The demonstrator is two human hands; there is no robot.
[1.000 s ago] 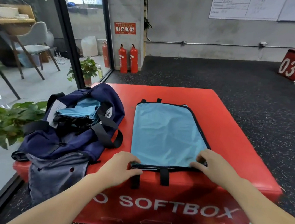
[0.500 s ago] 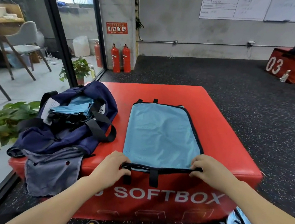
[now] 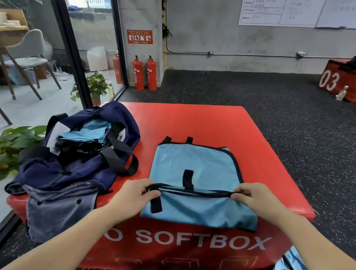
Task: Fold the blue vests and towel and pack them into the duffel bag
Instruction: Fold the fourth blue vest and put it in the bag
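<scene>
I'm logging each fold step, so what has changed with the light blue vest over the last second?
Both hands, left hand and right hand, kept pinching the near black-trimmed hem of the light blue mesh vest and carried it away from the person, folding the near part over the rest. The navy duffel bag, with folded blue fabric inside, stayed beside it on the red soft box.

bright even daylight from the glass wall (image 3: 56,37) far left of the grip, washed out there. soft faint shadows. strong wide-angle bending at edges. whiteboard text (image 3: 277,8) unreadable, slight motion softness overall.
</scene>
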